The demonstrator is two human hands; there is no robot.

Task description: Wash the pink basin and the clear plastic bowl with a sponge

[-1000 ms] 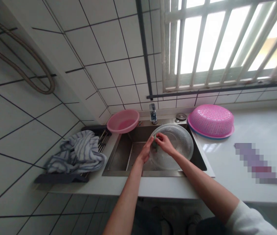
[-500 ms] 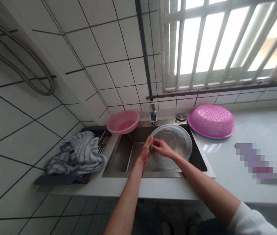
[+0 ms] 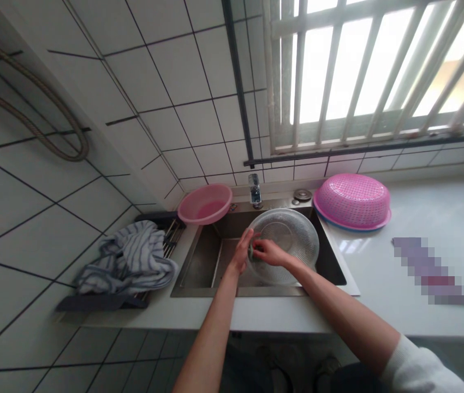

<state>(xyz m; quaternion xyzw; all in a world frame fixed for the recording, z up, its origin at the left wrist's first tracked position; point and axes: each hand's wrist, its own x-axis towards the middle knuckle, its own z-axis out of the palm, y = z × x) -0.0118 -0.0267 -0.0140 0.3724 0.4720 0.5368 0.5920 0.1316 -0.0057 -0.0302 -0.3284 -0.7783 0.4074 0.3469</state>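
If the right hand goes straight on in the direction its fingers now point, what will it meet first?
Most likely the right hand would meet the small green item first, perhaps already touching it, then the left hand just beyond; depth is unclear.

Green item (image 3: pixel 251 251) — partly hidden by the hands (image 3: pixel 272 253), unidentifiable.

White countertop (image 3: pixel 440 210) | inset sink (image 3: pixel 202 257) | dark rack (image 3: pixel 101 303), left | pink basket (image 3: pixel 355 202), right

At nine to twelve o'clock, dark-jointed walls of glossy white tile (image 3: pixel 189 128) are seen. At two, bright daylight is admitted through a pale-barred window (image 3: pixel 396 76) edged by dark grey trim (image 3: pixel 238 82); at three, a smooth white countertop (image 3: pixel 440 213) is lit.
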